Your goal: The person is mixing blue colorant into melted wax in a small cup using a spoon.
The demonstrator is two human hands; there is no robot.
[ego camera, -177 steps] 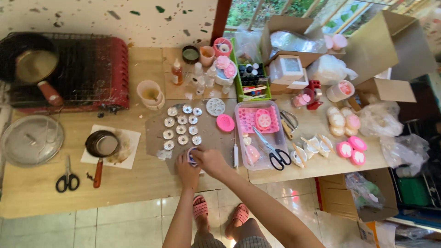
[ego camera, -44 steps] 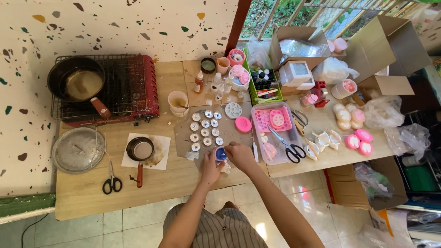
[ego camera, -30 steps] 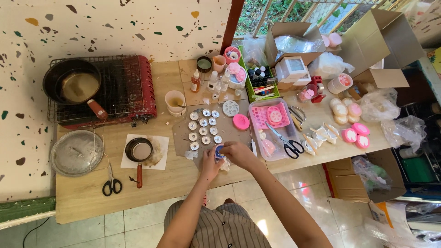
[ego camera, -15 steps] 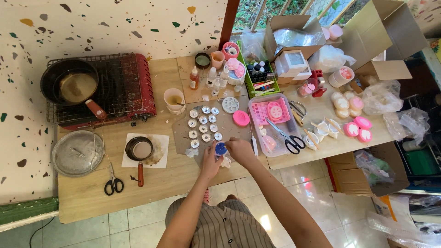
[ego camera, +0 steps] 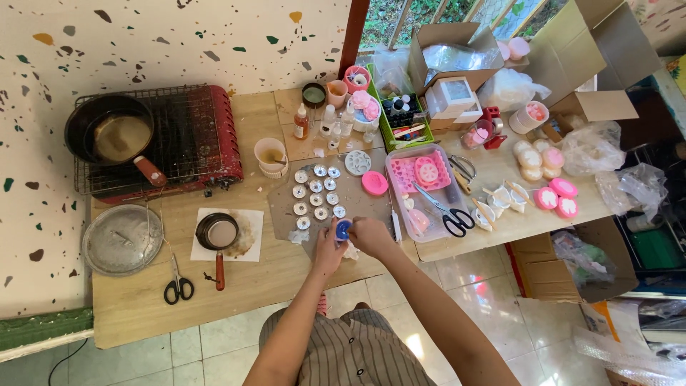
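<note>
My left hand (ego camera: pixel 328 249) and my right hand (ego camera: pixel 371 235) meet at the front edge of a low wooden table (ego camera: pixel 143 307). Between the fingers of both sits a small blue round object (ego camera: pixel 343 229). Just beyond them, several small silver tealight cups (ego camera: pixel 315 191) lie in rows on a brown sheet (ego camera: pixel 364 207). A scrap of white paper (ego camera: pixel 298 236) lies left of my left hand.
A red wire-top stove (ego camera: pixel 193 143) with a black pan (ego camera: pixel 114 136) stands at the left. Near it lie a glass lid (ego camera: pixel 121 239), black scissors (ego camera: pixel 177 286) and a small pot (ego camera: pixel 217 234). A clear tray (ego camera: pixel 421 193), pink moulds and open cardboard boxes (ego camera: pixel 457 64) fill the right.
The view has shifted slightly. My hands stay together at the table's front edge on the blue object, turning it a little between the fingers.
</note>
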